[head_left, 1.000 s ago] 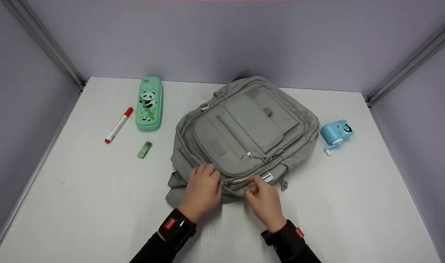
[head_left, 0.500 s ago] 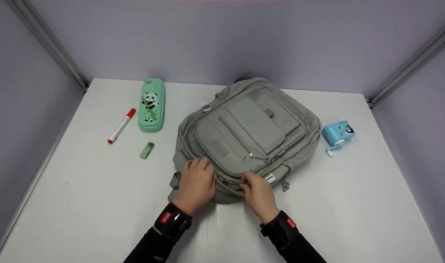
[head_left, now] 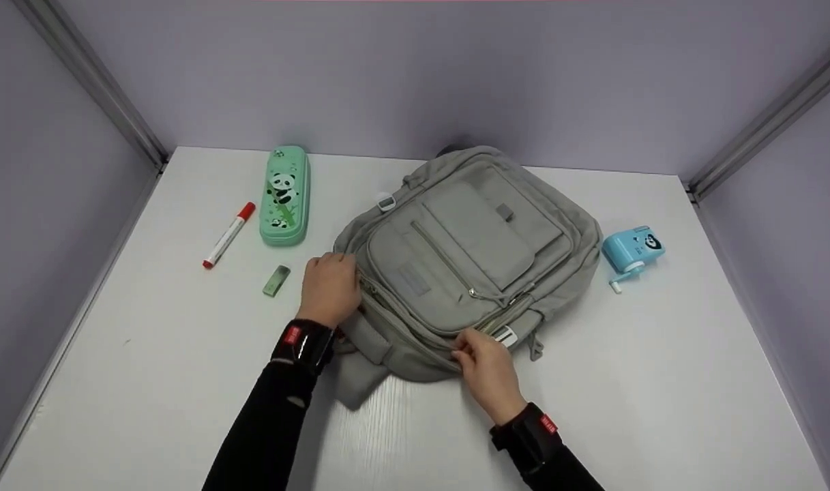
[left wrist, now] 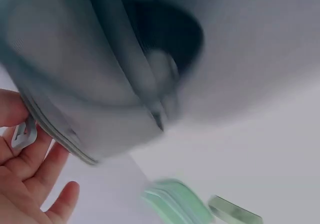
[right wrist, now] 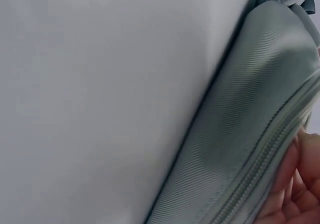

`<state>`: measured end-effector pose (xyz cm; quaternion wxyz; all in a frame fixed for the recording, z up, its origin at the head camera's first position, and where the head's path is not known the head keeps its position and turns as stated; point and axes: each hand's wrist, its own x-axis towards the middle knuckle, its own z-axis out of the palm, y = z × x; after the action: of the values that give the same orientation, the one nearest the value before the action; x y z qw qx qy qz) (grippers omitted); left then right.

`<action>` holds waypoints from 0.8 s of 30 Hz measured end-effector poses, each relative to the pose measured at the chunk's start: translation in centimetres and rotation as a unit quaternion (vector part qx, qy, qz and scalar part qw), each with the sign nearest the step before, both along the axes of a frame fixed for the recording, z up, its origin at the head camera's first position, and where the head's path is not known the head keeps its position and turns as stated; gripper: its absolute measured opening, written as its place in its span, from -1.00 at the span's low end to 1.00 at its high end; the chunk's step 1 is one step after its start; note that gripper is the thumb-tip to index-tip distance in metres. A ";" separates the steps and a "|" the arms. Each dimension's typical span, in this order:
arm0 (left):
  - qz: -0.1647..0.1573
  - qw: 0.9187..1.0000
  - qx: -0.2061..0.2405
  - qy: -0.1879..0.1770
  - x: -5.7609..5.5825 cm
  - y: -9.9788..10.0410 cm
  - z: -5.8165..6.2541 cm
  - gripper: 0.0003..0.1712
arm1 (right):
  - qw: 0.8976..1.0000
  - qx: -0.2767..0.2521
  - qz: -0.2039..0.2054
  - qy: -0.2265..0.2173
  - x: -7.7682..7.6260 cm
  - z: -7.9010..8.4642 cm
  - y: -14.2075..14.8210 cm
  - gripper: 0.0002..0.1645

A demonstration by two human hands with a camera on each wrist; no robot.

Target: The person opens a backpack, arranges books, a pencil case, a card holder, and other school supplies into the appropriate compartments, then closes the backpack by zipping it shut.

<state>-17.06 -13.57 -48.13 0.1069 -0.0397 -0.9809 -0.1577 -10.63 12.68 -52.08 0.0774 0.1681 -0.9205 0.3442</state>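
Note:
A grey backpack [head_left: 455, 245] lies on the white table, its front pocket facing up. My left hand [head_left: 329, 290] is at the bag's left side. In the left wrist view, that hand's thumb and fingers pinch a light grey zipper pull [left wrist: 24, 135] at the edge of the zipper track. My right hand [head_left: 488, 372] pinches the fabric edge beside the zipper [right wrist: 255, 169] at the bag's near side. Between the hands the main zipper seam runs along the bag's edge, parted at least near the left hand. The bag's inside is not visible.
To the left lie a green panda pencil case [head_left: 284, 196], a red-capped marker [head_left: 228, 235] and a small green eraser-like block [head_left: 276, 280]. A blue hand-crank pencil sharpener [head_left: 633, 250] stands right of the bag. Grey panels surround the table [head_left: 183, 395].
My left hand has moved left and away from me along the bag's edge, and the zipper seam behind it has parted. My right hand stays near the same spot, gripping the edge.

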 end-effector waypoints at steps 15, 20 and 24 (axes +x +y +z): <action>-0.010 0.998 -0.045 -0.029 3.0 0.3 -0.3 -0.91 | 0.999 0.038 -0.015 0.025 -1.4 -0.1 2.7 -0.79; -0.031 0.998 -0.062 -0.010 5.1 2.2 -0.5 -0.93 | 0.998 0.062 -0.010 0.018 -2.9 0.0 5.1 -0.78; -0.048 0.996 -0.057 0.042 6.7 4.4 -1.2 -0.86 | 0.997 0.080 -0.014 0.010 -4.6 0.5 7.0 -0.82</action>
<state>-10.39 -9.19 -49.32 0.1376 -0.0998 -0.9799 -0.1045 -15.28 19.68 -51.58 0.0772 0.1644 -0.9465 0.2667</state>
